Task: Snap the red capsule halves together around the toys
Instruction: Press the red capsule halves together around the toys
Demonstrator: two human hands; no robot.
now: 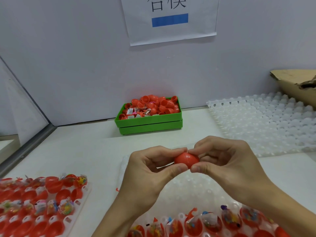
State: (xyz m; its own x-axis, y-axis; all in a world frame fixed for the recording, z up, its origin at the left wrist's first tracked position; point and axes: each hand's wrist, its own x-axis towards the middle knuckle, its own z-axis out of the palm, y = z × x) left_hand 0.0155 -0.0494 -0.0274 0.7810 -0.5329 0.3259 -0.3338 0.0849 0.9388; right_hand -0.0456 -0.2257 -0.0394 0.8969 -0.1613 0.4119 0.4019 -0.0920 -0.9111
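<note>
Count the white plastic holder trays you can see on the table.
3: one tray at lower left, one under the hands, one empty at right. More may lie outside the view.

At the centre of the frame sits a plain red plastic capsule. Behind it, a bright green plastic bin holds red shells. At lower left, a white dimpled tray carries red halves and multicoloured toy packets. At right lies a translucent white dimpled tray, and a brown cardboard box beyond. The white paper sign at top bears black characters and a blue bar.
</note>
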